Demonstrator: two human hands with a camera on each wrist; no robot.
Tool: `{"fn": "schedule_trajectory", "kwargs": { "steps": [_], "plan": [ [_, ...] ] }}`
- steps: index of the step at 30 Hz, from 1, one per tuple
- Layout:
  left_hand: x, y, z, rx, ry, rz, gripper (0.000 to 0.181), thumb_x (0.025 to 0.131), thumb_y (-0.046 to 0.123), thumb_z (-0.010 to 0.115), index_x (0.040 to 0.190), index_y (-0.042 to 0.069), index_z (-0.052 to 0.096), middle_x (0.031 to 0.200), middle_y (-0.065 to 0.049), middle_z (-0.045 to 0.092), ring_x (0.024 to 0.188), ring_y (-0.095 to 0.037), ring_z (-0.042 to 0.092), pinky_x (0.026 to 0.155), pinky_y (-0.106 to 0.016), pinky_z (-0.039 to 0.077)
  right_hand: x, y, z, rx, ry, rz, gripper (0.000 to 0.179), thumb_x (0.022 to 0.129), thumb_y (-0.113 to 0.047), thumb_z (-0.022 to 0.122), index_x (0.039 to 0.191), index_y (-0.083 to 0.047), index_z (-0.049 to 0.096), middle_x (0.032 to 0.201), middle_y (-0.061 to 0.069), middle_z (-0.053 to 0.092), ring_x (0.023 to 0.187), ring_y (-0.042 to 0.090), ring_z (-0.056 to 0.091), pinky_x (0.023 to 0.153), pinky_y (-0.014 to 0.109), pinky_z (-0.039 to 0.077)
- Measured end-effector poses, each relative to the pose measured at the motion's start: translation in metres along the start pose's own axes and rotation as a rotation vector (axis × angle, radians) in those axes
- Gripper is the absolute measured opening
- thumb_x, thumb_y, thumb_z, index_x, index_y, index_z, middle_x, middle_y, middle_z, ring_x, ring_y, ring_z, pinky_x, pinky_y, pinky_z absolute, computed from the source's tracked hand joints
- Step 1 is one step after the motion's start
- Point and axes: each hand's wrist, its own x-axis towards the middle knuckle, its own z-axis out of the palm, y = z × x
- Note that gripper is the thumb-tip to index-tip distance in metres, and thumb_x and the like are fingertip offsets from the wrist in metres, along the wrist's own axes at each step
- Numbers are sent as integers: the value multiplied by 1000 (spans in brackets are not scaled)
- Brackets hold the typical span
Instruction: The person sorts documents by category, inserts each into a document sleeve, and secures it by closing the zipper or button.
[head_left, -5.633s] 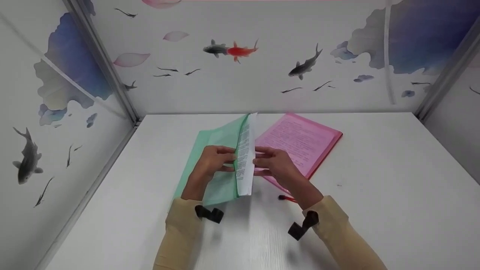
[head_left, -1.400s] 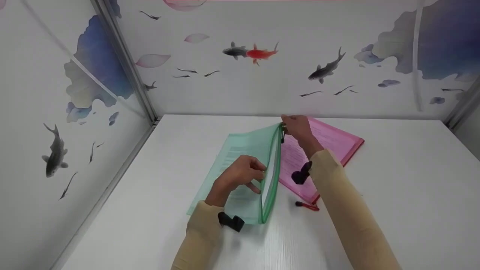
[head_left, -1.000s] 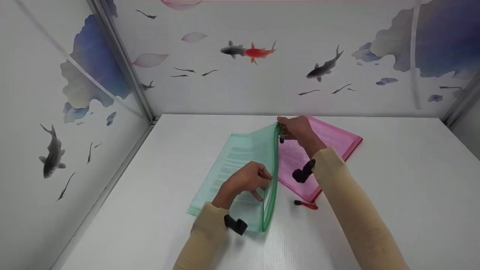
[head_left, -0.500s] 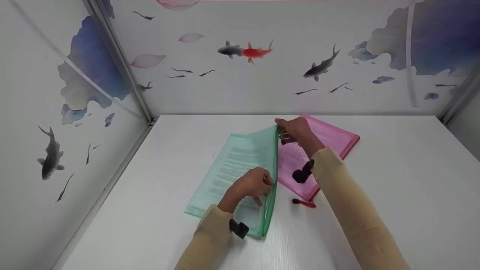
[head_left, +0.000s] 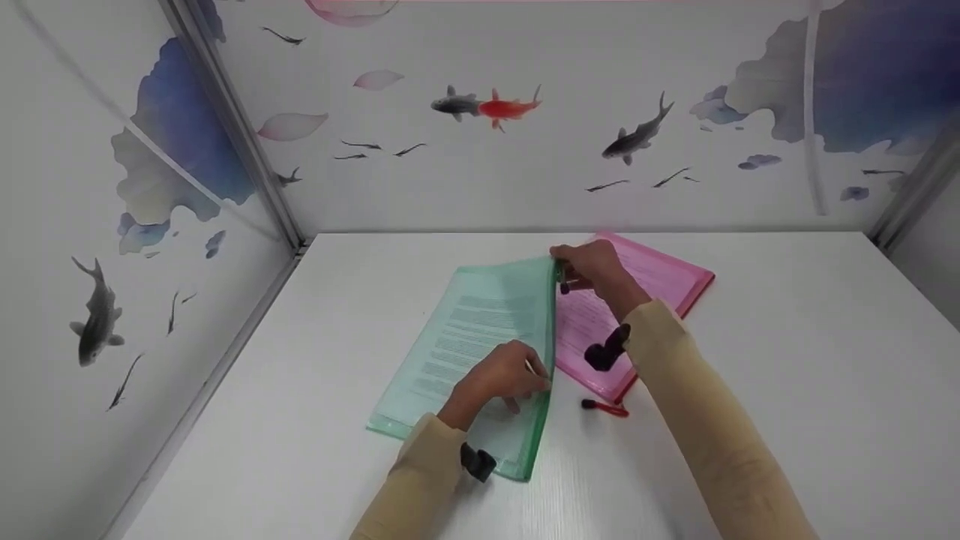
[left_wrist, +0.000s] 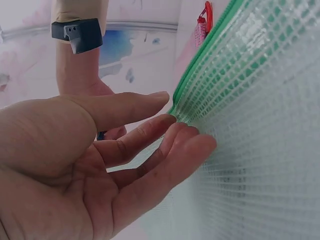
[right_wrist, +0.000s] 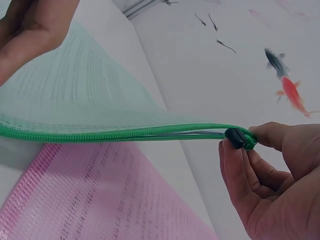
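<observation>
A translucent green mesh zipper pouch, with a printed sheet showing through it, lies at the centre of the table, its zipper edge raised on the right. My left hand pinches that edge about midway; in the left wrist view the thumb and index fingertip meet at the green zipper. At the far corner my right hand pinches the zipper's end. A black pull tab hangs at those fingers in the right wrist view, where the zipper's two strips lie close together with a narrow gap near the hand.
A pink zipper pouch with printed pages lies to the right, partly under the green pouch's edge and my right arm. Its red cord pull with a black end rests on the white table. A fish-patterned wall stands behind.
Earlier, both hands held white paper at the green pouch's open mouth; the paper is now inside. Since then my left hand has slid nearer along the edge, and the mouth has narrowed. My right hand stays at the corner.
</observation>
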Motion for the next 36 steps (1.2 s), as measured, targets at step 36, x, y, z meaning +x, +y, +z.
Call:
{"fn": "schedule_trajectory", "kwargs": {
  "steps": [36],
  "plan": [
    [52,23,-5,-834,251,-40,32,100,27,63,117,1,70,106,-19,71,103,-30,72,74,-32,63,-4,5,-12,39,-92,48,40,98,-36,64,120,-2,68,105,9,71,92,18,72,89,33,61]
  ]
}}
